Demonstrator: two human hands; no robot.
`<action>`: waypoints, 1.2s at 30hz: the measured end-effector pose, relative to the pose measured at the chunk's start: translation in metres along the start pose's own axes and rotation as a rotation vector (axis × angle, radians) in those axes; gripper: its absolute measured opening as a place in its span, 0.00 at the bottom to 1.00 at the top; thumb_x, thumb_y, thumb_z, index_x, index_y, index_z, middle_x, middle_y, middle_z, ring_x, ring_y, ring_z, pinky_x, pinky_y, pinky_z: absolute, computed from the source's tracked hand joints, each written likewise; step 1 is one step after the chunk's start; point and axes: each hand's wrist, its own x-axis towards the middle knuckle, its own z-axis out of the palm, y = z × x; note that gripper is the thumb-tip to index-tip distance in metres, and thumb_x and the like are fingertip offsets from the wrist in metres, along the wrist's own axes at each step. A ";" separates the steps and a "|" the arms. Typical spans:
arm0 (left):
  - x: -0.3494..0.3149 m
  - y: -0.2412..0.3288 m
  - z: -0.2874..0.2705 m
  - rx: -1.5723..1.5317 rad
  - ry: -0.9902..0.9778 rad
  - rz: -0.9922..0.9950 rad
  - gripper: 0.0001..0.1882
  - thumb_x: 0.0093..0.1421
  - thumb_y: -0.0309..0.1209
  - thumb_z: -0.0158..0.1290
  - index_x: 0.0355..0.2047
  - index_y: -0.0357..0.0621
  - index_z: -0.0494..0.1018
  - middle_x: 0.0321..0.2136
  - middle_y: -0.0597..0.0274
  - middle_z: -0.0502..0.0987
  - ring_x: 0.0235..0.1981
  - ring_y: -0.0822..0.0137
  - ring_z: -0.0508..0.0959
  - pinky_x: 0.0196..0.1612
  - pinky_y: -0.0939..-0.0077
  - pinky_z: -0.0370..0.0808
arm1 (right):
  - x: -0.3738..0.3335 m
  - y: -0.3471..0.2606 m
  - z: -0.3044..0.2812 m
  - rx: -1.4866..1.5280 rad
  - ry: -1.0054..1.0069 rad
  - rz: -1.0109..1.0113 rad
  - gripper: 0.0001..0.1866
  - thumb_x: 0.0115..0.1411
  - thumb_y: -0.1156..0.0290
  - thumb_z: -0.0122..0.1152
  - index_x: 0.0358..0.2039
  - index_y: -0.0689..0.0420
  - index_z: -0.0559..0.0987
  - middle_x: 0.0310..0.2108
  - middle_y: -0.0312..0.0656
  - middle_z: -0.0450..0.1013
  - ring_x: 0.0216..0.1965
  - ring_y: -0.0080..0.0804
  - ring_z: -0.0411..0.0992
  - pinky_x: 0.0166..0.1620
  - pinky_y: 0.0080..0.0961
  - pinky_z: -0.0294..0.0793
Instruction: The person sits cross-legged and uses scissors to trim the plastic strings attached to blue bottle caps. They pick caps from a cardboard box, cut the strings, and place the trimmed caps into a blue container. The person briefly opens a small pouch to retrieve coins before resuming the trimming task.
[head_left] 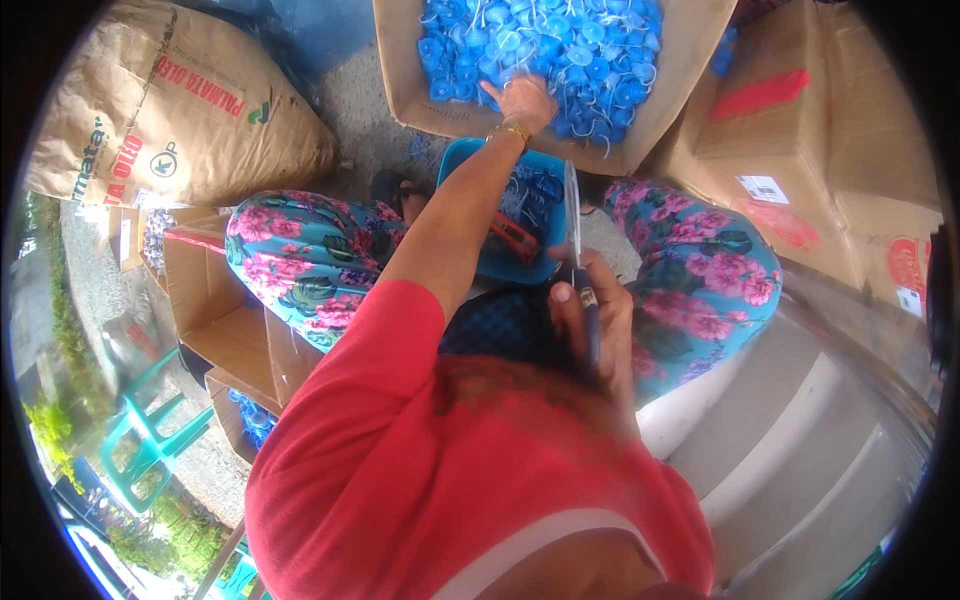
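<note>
My left hand (526,103) reaches into a cardboard box (405,90) filled with small blue plastic pieces (580,55) with white strings. Its fingers are spread at the near edge of the pile, and the fingertips are partly hidden. A bracelet circles that wrist. Close to my body, my right hand (605,320) is closed around the dark handle of a knife (573,215), its narrow blade pointing up and away. Between my knees stands a blue plastic basin (457,155) holding dark blue scraps and an orange-and-black tool (515,238) whose kind I cannot make out.
A large brown paper sack (200,110) leans at the far left. Closed cardboard boxes (790,150) stand on the right. Open cartons (225,335), one with blue pieces, sit by my left knee. A green plastic chair (150,440) is farther left.
</note>
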 end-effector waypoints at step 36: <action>-0.080 -0.064 -0.113 0.244 -0.045 0.057 0.13 0.57 0.37 0.48 0.40 0.46 0.75 0.36 0.54 0.79 0.41 0.56 0.78 0.49 0.53 0.70 | -0.008 0.010 0.006 -0.010 0.061 -0.141 0.16 0.60 0.65 0.59 0.46 0.56 0.72 0.18 0.30 0.67 0.18 0.15 0.65 0.20 0.15 0.63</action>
